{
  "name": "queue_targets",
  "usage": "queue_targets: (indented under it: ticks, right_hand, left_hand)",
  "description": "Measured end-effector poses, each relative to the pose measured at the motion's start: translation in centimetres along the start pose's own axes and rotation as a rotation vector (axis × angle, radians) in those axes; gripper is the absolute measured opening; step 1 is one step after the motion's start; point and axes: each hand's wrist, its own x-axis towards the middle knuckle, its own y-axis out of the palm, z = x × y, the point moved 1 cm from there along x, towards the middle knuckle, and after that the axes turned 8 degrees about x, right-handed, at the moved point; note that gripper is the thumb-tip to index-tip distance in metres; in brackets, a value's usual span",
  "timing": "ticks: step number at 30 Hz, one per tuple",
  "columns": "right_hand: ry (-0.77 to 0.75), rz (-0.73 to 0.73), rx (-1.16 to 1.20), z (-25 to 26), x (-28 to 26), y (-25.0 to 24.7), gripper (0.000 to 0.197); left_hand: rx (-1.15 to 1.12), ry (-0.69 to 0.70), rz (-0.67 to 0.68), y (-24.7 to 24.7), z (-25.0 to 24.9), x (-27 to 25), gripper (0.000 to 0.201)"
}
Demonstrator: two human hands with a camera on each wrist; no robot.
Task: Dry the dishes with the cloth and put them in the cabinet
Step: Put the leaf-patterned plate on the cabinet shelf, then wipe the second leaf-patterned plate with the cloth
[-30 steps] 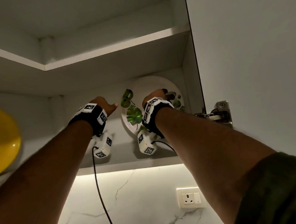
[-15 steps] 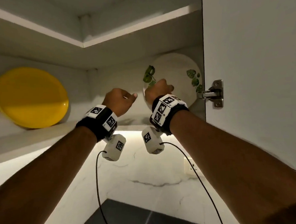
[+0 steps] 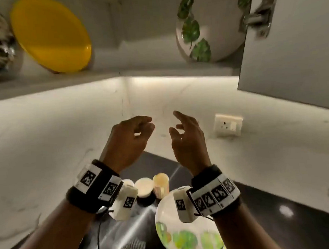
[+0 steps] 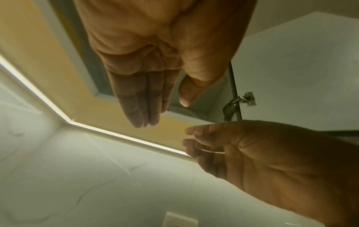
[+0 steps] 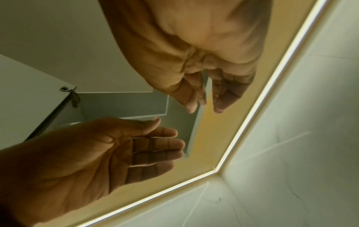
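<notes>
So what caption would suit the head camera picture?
Both hands, left hand and right hand, empty below the cabinet shelf holding a leaf-print plate.

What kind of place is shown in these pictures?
Most likely a home kitchen: a wall cabinet holds a yellow plate and a leaf-patterned plate standing on edge, above a marble-look backsplash with a wall socket.
</notes>
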Motion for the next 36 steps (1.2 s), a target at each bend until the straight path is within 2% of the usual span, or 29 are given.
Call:
queue_targets:
  ticks: [5, 11, 14, 17, 23, 26, 28, 30, 33, 36]
  right_hand:
    - [0.157, 0.101, -0.034, -6.3, -7.9, 1.6, 0.042]
    - [0.312, 0.138, -0.093, -11.7, -15.7, 3.4, 0.033]
    - [0.411, 0.179, -0.104, -13.2, -19.2, 4.8, 0.033]
    - [0.486, 0.235, -0.100, -14.0, -22.2, 6.7, 0.033]
    - [0.567, 0.347, -0.094, -14.7, -25.7, 9.4, 0.030]
    - [0.566, 0.369, -0.087, -14.9, -25.8, 10.6, 0.030]
    - [0.556, 0.414, -0.098, -15.2, -25.7, 11.5, 0.031]
    - [0.532, 0.479, -0.110, -15.3, -25.9, 12.3, 0.035]
    - [0.498, 0.584, -0.051, -15.4, -26.4, 12.7, 0.052]
    - [0.404, 0.807, -0.089, -16.3, -26.9, 12.4, 0.087]
  left_hand:
    - [-0.064, -0.063, 0.150, 5.7, 3.9, -7.5, 0.027]
    - [-0.079, -0.211, 0.432, 11.6, 11.3, -17.1, 0.030]
    - [0.026, -0.267, 0.538, 12.3, 14.6, -21.6, 0.020]
    - [0.194, -0.334, 0.653, 12.2, 18.0, -25.7, 0.028]
    - [0.301, -0.450, 0.648, 11.8, 23.1, -31.7, 0.054]
    - [0.361, -0.465, 0.682, 12.3, 24.9, -32.9, 0.076]
    - [0.353, -0.490, 0.716, 12.5, 25.4, -32.9, 0.083]
    - [0.313, -0.501, 0.748, 12.6, 25.2, -32.7, 0.076]
    - [0.254, -0.463, 0.748, 12.3, 24.4, -32.1, 0.042]
    - [0.046, -0.413, 0.594, 11.5, 22.4, -30.8, 0.039]
